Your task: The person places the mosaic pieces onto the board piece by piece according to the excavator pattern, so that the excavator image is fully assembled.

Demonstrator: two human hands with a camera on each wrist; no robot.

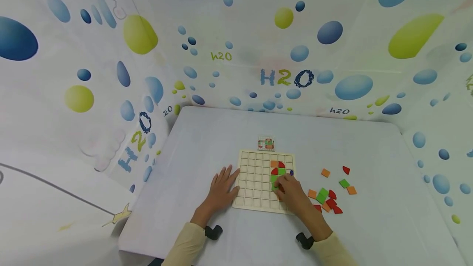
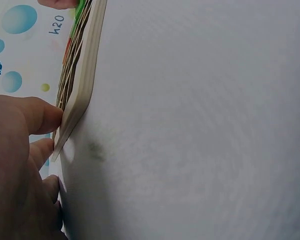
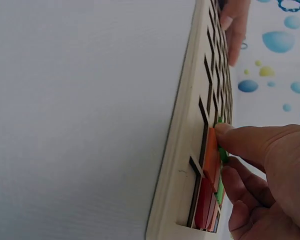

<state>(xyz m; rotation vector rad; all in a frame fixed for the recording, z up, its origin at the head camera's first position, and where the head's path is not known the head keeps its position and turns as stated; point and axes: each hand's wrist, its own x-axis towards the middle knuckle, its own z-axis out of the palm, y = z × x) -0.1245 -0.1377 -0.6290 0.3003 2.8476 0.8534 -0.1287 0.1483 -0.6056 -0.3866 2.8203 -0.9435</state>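
A pale wooden grid board lies on the white table, its right side partly filled with orange, red and green pieces. My left hand rests at the board's left edge with fingers spread, thumb and fingertips touching the rim. Over the filled cells, my right hand pinches a small green tile between thumb and fingers. In the right wrist view, an orange tile and a red piece sit in cells near the board's corner. The right hand hides some cells in the head view.
Behind the board lies a small pattern card. Loose pieces are scattered to the right, among them an orange square, a green square and a red quarter-round piece. A patterned cloth hangs behind the table.
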